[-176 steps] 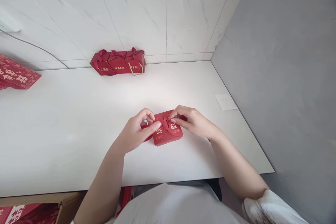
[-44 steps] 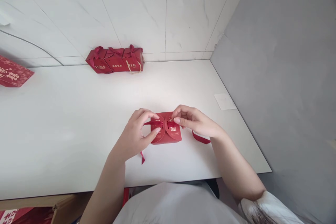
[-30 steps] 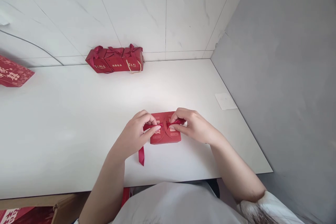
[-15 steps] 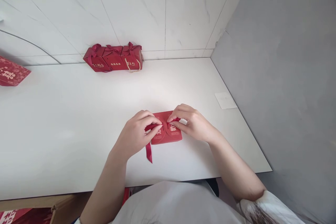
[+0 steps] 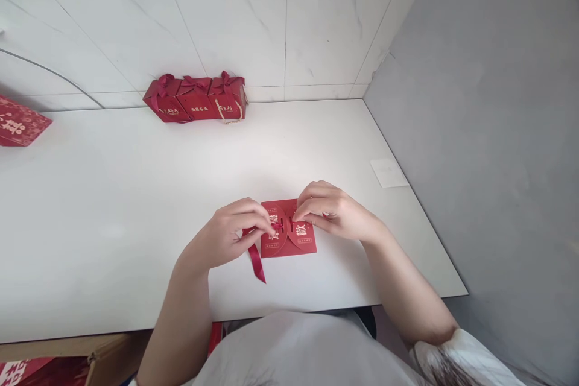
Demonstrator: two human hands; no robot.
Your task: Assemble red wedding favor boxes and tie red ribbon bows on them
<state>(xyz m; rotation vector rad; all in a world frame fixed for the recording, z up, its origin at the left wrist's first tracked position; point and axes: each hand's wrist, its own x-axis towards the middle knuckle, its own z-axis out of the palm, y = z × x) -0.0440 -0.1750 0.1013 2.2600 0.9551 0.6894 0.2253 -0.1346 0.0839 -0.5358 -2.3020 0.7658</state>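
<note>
A small red gift box (image 5: 277, 248) with pale printed characters lies on the white table in front of me. Two rounded flaps meet at its middle, and a dark red ribbon (image 5: 257, 265) runs through slots in them. On the box's left side, my left hand (image 5: 230, 232) pinches the ribbon between thumb and fingers, and a loose tail hangs down onto the table. My right hand (image 5: 335, 211) pinches the ribbon's other part at the right flap; its fingers hide most of that end.
Several red boxes with ribbon bows (image 5: 194, 99) stand in a row against the tiled wall. Another red box (image 5: 22, 123) is at the far left. A white square (image 5: 389, 173) lies near the table's right edge, beside the grey wall. Below the table is an open cardboard box (image 5: 97, 356).
Both hands have drawn apart from the middle, pulling the ribbon outward. The box has shifted slightly toward me, and more of its flaps and slots shows.
</note>
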